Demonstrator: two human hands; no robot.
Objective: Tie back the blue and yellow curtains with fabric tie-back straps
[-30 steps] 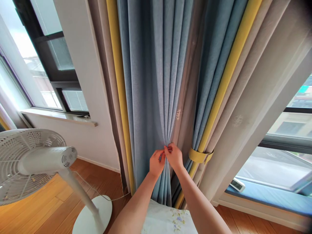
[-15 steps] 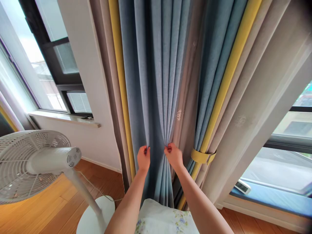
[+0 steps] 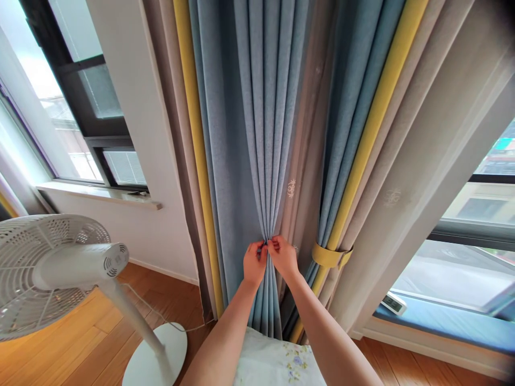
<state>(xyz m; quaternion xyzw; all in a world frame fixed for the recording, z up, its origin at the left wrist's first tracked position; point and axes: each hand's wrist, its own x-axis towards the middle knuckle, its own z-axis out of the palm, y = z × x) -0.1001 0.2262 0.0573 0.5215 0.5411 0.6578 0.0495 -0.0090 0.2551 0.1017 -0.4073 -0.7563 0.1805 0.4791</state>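
- We had the blue curtain (image 3: 233,161) straight ahead, its upper part running out of view and its lower end reaching down behind a floral cloth (image 3: 277,359).
- Our left hand (image 3: 255,262) pinched the curtain's folds between thumb and fingers, near the waist of the gather.
- Our right hand (image 3: 283,258) pinched the same bunch from the other side, its fingertips just beside those of the left.
- Above our hands the pleats fanned out toward the top; below, they spread again.
- To the left of these pleats, the blue cloth hung flatter, as far as a yellow strip (image 3: 197,145) and a taupe border.
- To the right we saw a greyish-beige drape with a pale embroidered motif (image 3: 291,188).
- Beyond it hung a second blue curtain (image 3: 354,118), edged in yellow and beige, with a yellow tieback (image 3: 326,256) around it.
- At our far left a white fan (image 3: 80,262) stood on a round base (image 3: 161,354) on the wooden floor (image 3: 76,343), near a window (image 3: 92,91).
- At our far right a small digital clock (image 3: 393,303) rested on a blue cushion (image 3: 446,324) below another window.
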